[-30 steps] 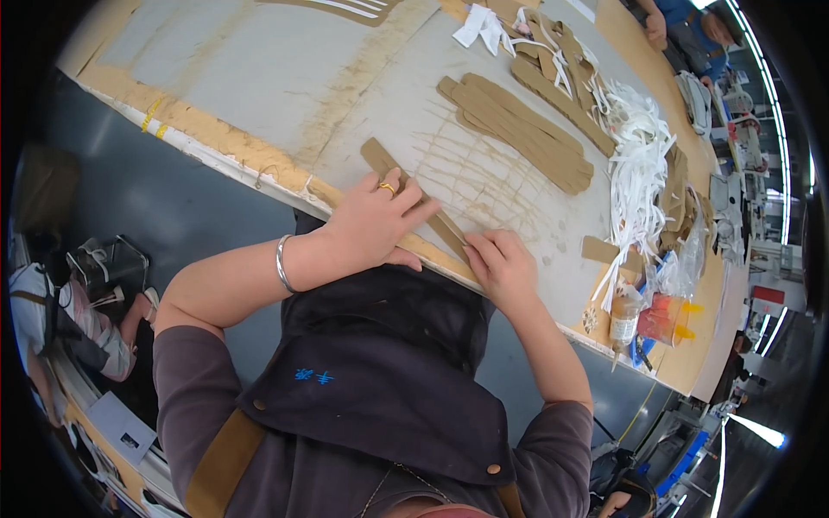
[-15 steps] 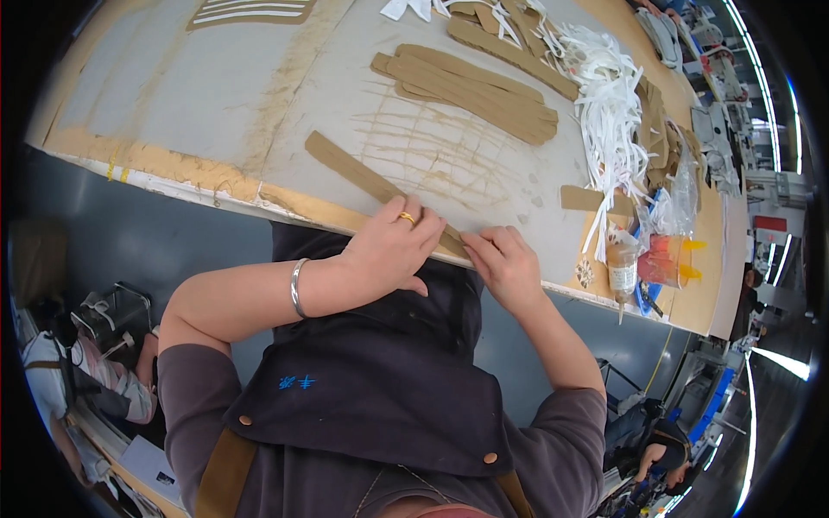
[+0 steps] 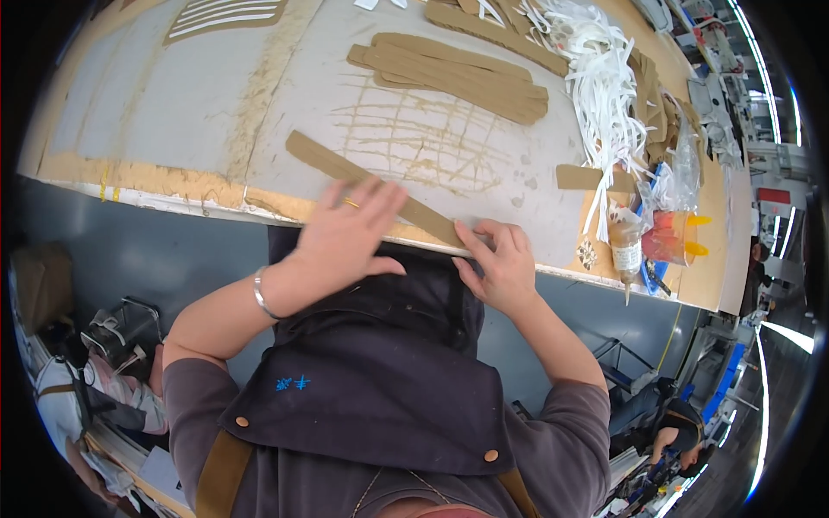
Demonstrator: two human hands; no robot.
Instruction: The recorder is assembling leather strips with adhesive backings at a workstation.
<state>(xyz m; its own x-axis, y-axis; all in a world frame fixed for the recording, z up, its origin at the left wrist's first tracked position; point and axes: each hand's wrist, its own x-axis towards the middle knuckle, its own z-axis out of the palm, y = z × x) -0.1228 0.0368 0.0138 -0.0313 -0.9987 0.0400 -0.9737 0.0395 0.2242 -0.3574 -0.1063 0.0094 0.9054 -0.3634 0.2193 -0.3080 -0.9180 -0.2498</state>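
A long, narrow brown fabric strip lies slantwise along the table's near edge, its right end at the rim. My left hand is spread over the middle of this strip, slightly blurred, with fingers stretched out and thumb apart. At the strip's right end is my right hand, its index fingertip on the end and its thumb lower, just off the table edge. Farther back lies a stack of similar brown strips.
White narrow tapes heap at the right, beside more brown pieces. Near the right corner stand a nozzle bottle and a reddish clear container. A brown piece with white stripes lies far left. People sit at lower left and right.
My left hand has slid left along the strip, and its fingers have spread flat. My right hand remains at the strip's right end, with thumb and index farther apart. The view has shifted slightly.
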